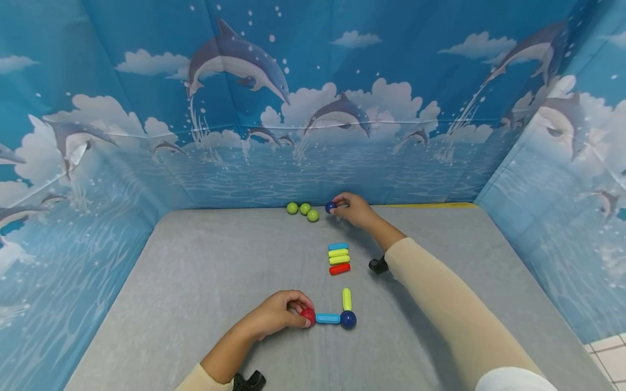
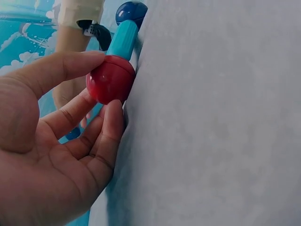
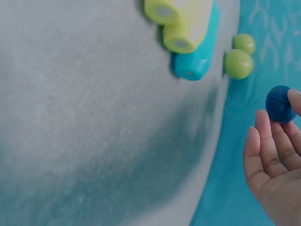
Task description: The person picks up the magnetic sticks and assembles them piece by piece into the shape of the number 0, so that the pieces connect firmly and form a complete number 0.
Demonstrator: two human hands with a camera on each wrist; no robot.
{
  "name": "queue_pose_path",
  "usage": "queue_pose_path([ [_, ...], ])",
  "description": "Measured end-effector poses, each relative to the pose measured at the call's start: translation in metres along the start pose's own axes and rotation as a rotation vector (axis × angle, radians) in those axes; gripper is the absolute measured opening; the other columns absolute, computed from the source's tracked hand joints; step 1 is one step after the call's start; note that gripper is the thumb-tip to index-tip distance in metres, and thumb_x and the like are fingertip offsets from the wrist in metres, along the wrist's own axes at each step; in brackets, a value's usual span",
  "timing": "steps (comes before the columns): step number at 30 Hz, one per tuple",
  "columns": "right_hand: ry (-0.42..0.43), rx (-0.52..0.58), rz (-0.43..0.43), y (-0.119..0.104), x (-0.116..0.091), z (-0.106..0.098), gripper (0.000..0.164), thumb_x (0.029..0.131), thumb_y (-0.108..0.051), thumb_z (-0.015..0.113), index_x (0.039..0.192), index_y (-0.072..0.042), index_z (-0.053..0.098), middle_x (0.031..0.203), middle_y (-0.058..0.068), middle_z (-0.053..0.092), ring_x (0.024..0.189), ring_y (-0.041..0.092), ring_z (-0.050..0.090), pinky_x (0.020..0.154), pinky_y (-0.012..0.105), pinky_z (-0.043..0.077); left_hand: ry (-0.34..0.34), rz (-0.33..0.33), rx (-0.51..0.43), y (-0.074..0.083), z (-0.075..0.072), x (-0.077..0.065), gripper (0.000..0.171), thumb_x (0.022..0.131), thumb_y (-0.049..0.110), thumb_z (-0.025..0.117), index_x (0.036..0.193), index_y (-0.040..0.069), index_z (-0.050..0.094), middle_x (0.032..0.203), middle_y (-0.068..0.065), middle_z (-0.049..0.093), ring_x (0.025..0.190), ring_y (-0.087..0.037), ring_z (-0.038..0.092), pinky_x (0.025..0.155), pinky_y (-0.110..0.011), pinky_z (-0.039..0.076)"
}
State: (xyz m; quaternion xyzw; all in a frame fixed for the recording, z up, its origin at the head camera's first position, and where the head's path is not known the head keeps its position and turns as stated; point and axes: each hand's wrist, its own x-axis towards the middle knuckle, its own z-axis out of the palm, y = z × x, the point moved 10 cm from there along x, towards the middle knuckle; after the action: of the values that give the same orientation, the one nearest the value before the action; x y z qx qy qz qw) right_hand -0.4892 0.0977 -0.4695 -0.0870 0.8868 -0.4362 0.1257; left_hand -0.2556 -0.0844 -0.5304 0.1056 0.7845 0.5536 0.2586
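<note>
My left hand (image 1: pixel 280 317) pinches a red ball (image 2: pixel 112 80) between thumb and fingers. The ball joins one end of a light blue rod (image 1: pixel 327 319), whose other end meets a dark blue ball (image 1: pixel 348 320). From that ball a yellow-green rod (image 1: pixel 346 299) points toward the back, forming an L shape on the table. Far off at the table's back edge, my right hand (image 1: pixel 356 210) holds another dark blue ball (image 3: pixel 279 104) between thumb and fingertips. Three green balls (image 1: pixel 305 208) sit just left of it.
Between the hands lies a column of loose rods: a light blue rod (image 1: pixel 338 246), two yellow-green rods (image 1: pixel 339 256) and a red rod (image 1: pixel 339 269). Grey cloth covers the table (image 1: pixel 220 260). A dolphin-print curtain (image 1: pixel 313 163) borders the back and both sides.
</note>
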Motion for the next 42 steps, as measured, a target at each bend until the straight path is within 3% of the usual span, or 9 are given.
queue_pose_path([
  [6, 0.015, 0.005, -0.036, -0.01, -0.026, -0.007, 0.039, 0.098, -0.032, 0.068, 0.132, -0.016, 0.058, 0.136, 0.01, 0.06, 0.12, 0.03, 0.06, 0.097, 0.048, 0.051, -0.001, 0.019, 0.038, 0.004, 0.004, 0.0, 0.029, 0.08, 0.007, 0.082, 0.105, 0.008, 0.07, 0.093, -0.003, 0.062, 0.088, -0.018, 0.056, 0.072, -0.027, 0.049],
  [13, -0.028, 0.035, -0.066, -0.016, -0.053, -0.006, 0.04, 0.098, -0.031, 0.068, 0.134, -0.016, 0.058, 0.138, 0.012, 0.059, 0.117, 0.029, 0.061, 0.102, 0.053, 0.05, 0.02, 0.028, 0.126, 0.008, 0.003, -0.001, 0.027, 0.081, 0.016, 0.084, 0.104, 0.011, 0.071, 0.095, -0.002, 0.063, 0.09, -0.018, 0.056, 0.074, -0.028, 0.048],
  [20, -0.048, 0.042, -0.066, -0.013, -0.076, -0.003, 0.04, 0.096, -0.033, 0.07, 0.132, -0.018, 0.06, 0.137, 0.009, 0.06, 0.113, 0.025, 0.063, 0.098, 0.046, 0.053, 0.056, 0.059, 0.244, 0.012, 0.004, -0.001, 0.022, 0.084, 0.029, 0.084, 0.101, 0.02, 0.074, 0.099, 0.004, 0.064, 0.091, -0.014, 0.058, 0.074, -0.024, 0.048],
  [31, -0.101, 0.048, -0.098, 0.0, -0.114, 0.007, 0.037, 0.097, -0.031, 0.068, 0.13, -0.016, 0.061, 0.133, 0.01, 0.064, 0.107, 0.028, 0.067, 0.092, 0.045, 0.054, 0.234, 0.191, 0.461, 0.04, 0.012, -0.007, 0.028, 0.088, 0.039, 0.078, 0.108, 0.019, 0.076, 0.1, 0.008, 0.068, 0.094, -0.009, 0.059, 0.082, -0.025, 0.049],
  [42, -0.12, 0.06, -0.113, 0.018, -0.137, 0.015, 0.038, 0.097, -0.031, 0.069, 0.13, -0.014, 0.062, 0.133, 0.012, 0.063, 0.103, 0.02, 0.068, 0.086, 0.037, 0.054, 0.194, 0.246, 0.533, 0.053, 0.035, 0.006, 0.032, 0.088, 0.04, 0.079, 0.109, 0.017, 0.076, 0.098, 0.006, 0.068, 0.088, -0.007, 0.06, 0.077, -0.021, 0.049],
])
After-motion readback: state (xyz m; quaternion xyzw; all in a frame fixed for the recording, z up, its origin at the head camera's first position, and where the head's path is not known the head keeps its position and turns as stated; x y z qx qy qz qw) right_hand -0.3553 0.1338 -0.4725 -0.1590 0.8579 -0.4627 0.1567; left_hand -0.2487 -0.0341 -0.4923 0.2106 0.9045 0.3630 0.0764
